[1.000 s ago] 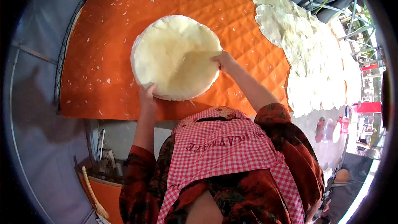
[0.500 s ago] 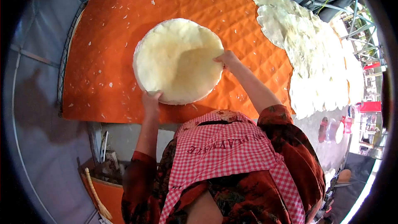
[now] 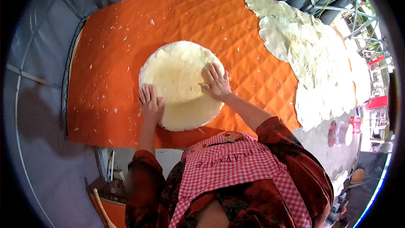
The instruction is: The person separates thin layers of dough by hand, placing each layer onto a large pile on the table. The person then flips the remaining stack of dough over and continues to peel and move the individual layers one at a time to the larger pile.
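A thick round stack of pale, thin dough sheets [image 3: 179,71] lies on the orange cloth [image 3: 105,38] in front of me. My left hand [image 3: 152,104] rests flat on the lower left rim of the stack, fingers stretched out. On its right side, my right hand [image 3: 217,82] presses down with the fingers spread. Neither hand grips anything. The top sheet looks smooth, with a slightly rough outer edge.
To the right, overlapping pale sheets [image 3: 303,46] spread over the table's far end in bright light. Small white flakes dot the cloth. Grey tarp walls [image 3: 38,114] stand at the left and back. Bottles [image 3: 336,133] show beyond the right front edge.
Both hands have gone from holding the stack's edges to lying flat on top of it. The whole view has shifted, so the table appears lower.
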Action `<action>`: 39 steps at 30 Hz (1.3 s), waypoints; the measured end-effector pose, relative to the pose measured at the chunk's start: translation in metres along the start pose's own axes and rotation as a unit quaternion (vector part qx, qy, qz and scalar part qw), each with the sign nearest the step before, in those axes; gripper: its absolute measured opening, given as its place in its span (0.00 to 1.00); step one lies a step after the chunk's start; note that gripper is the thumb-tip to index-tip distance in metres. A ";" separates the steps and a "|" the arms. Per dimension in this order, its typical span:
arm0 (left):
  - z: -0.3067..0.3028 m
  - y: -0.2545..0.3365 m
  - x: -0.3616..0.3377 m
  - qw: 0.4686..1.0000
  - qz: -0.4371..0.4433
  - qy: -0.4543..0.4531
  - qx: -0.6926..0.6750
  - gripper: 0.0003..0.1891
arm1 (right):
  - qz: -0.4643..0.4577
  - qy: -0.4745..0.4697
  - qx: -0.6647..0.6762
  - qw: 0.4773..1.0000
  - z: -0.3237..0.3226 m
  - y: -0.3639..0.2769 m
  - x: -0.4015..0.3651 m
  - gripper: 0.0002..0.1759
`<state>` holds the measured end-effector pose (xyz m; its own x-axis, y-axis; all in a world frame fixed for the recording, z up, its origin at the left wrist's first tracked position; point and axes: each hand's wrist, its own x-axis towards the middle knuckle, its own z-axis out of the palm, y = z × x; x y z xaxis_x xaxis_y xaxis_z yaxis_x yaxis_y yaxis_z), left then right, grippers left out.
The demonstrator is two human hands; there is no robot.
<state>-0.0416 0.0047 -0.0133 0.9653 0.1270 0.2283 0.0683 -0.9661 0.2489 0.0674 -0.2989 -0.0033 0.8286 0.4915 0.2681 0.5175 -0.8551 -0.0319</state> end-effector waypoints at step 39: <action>-0.017 -0.051 -0.021 0.670 -0.430 0.045 -0.604 0.04 | -0.130 -0.022 0.259 0.957 -0.030 -0.120 0.168 0.30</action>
<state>-0.0700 0.0549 -0.0144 0.6765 0.5860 -0.4460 0.2826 0.3526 0.8921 0.1379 -0.1187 0.0745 0.6604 0.6920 0.2916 0.7337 -0.5120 -0.4466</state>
